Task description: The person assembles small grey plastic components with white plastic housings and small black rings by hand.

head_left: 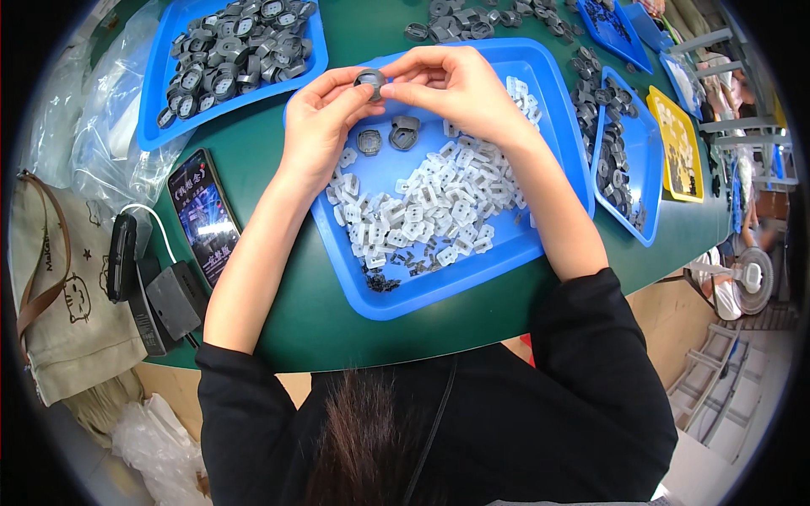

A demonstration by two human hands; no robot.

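Both of my hands meet over the far left part of a blue tray (pixel 384 305). Between my fingertips is a small round dark grey plastic casing (pixel 369 80). My left hand (pixel 325 114) grips it from the left side, while the thumb and fingers of my right hand (pixel 451 88) pinch its right edge. Just below lie two more grey pieces, a flat part (pixel 369 142) and a casing with a ring-like rim (pixel 404 133). Many translucent white plastic parts (pixel 430 207) fill the tray's middle, and tiny black pieces (pixel 382 283) gather in its near left corner.
A second blue tray (pixel 152 126) at the far left is heaped with grey casings (pixel 232 59). To the right stand a narrow blue tray (pixel 645 160) and a yellow tray (pixel 688 152). A lit phone (pixel 202 215), a dark box-shaped device (pixel 177 299) and a cloth bag (pixel 76 295) are at left.
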